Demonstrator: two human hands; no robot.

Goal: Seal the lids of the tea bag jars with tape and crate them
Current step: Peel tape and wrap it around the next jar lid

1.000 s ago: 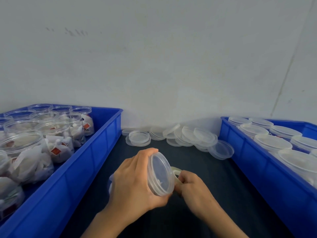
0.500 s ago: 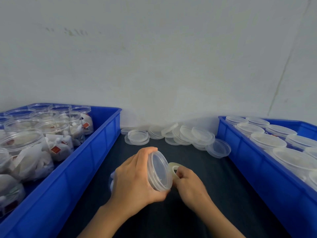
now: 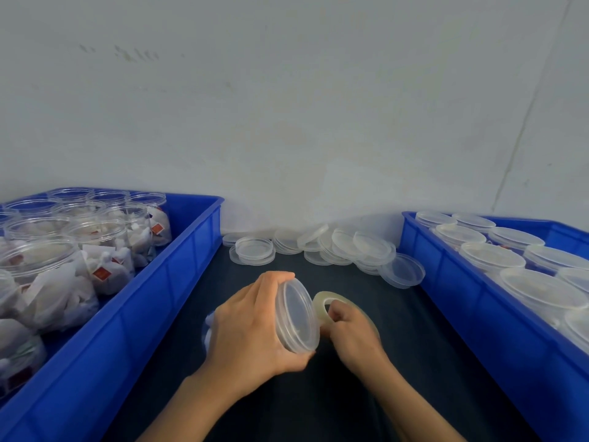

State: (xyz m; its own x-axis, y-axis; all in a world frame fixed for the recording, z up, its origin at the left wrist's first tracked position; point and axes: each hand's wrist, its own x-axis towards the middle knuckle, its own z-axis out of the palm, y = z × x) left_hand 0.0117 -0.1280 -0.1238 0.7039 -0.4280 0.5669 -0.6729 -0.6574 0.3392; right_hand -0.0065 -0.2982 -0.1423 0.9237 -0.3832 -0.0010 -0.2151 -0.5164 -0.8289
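Note:
My left hand [image 3: 251, 333] grips a clear tea bag jar [image 3: 296, 315] lying on its side, its lidded end turned to the right. Most of the jar's body is hidden under that hand. My right hand [image 3: 352, 334] holds a roll of clear tape [image 3: 322, 306] right against the lid's rim, a finger through the roll's hole. Both hands are over the dark table [image 3: 398, 330], between two blue crates.
The left blue crate [image 3: 178, 282] holds several open jars of tea bags [image 3: 95, 247]. The right blue crate [image 3: 452, 298] holds several lidded jars [image 3: 492, 256]. Loose clear lids [image 3: 318, 245] lie in a pile at the back against the white wall.
The tape roll has risen from behind the lid to beside its upper rim, with my right hand moving up along the rim. The jar stays in my left hand.

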